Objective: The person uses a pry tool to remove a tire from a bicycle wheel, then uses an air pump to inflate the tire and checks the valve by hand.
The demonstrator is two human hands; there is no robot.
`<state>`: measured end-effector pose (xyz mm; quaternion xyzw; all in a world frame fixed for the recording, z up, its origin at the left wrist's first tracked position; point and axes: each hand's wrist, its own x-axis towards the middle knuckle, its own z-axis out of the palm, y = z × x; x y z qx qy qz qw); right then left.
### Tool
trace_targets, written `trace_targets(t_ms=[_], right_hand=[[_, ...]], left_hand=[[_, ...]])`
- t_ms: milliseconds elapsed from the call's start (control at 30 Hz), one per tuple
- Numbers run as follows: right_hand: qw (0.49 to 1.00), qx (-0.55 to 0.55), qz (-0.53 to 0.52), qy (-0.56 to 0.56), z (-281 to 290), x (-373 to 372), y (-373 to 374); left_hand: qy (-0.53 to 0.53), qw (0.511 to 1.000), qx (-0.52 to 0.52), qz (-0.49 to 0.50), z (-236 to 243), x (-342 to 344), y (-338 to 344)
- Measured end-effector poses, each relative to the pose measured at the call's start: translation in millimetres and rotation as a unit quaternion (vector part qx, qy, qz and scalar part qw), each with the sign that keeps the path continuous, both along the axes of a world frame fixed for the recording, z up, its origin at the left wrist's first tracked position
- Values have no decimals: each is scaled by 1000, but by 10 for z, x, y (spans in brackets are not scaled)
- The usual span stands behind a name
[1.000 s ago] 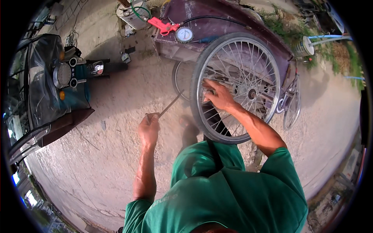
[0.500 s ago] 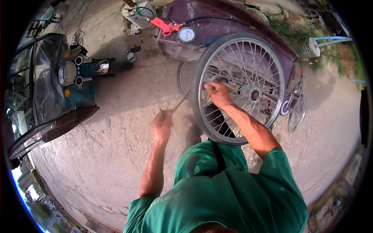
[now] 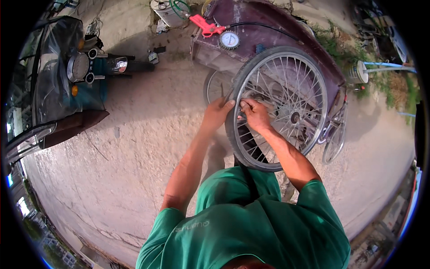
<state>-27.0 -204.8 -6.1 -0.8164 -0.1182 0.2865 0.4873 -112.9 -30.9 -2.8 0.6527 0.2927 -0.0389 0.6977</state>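
Observation:
A spoked wheel with a grey tyre (image 3: 319, 78) stands in front of me, its hub (image 3: 294, 117) at the middle. My left hand (image 3: 217, 112) is closed on a thin metal bar (image 3: 222, 89) at the tyre's left edge, with its thumb up against the tyre. Just right of it, my right hand (image 3: 255, 115) has its fingers curled at the inner side of the rim among the spokes, in a pinch; whatever lies between those fingertips is too small to make out.
Behind the wheel is a purple metal cart (image 3: 255, 20) bearing a red inflator gun (image 3: 208, 27) with a gauge (image 3: 230, 41). A covered vehicle (image 3: 53, 85) stands left, a bicycle (image 3: 333, 143) right, buckets (image 3: 358, 71) by weeds, on concrete floor (image 3: 112, 170).
My left hand has moved up and right with the bar, from over the floor to the tyre's edge beside my right hand, which stays at the rim.

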Motion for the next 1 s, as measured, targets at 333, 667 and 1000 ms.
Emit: trace_targets(t_ms=[333, 667, 1000], right_hand=[[996, -30, 21, -78, 107, 12, 19], [996, 8, 44, -80, 17, 6, -79], [995, -4, 25, -96, 23, -105, -311]], left_hand=[[39, 997, 72, 6, -218, 86, -17], [50, 998, 35, 26, -128, -119, -123], [63, 997, -43, 22, -233, -157, -147]])
